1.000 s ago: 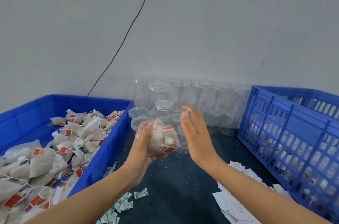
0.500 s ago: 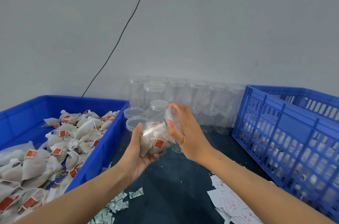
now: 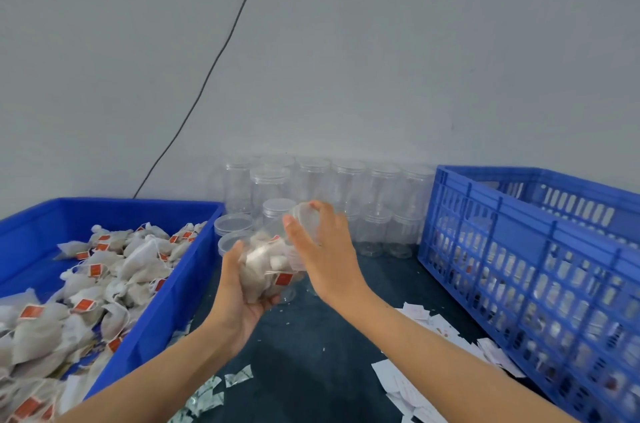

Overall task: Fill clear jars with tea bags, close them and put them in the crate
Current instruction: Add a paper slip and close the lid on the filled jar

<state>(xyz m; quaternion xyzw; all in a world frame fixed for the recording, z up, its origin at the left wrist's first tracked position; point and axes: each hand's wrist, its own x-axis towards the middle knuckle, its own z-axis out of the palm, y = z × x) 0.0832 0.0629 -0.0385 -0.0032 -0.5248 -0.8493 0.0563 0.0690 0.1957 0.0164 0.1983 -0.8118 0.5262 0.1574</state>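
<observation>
Clear plastic, the filled jar lies tilted above the dark surface, just right of the blue tub of tea bags. The left hand cups its base, fingers curled round it. The right hand grips the lid at its mouth. The slotted blue crate stands well right of the jar, empty lidded jars behind.
</observation>
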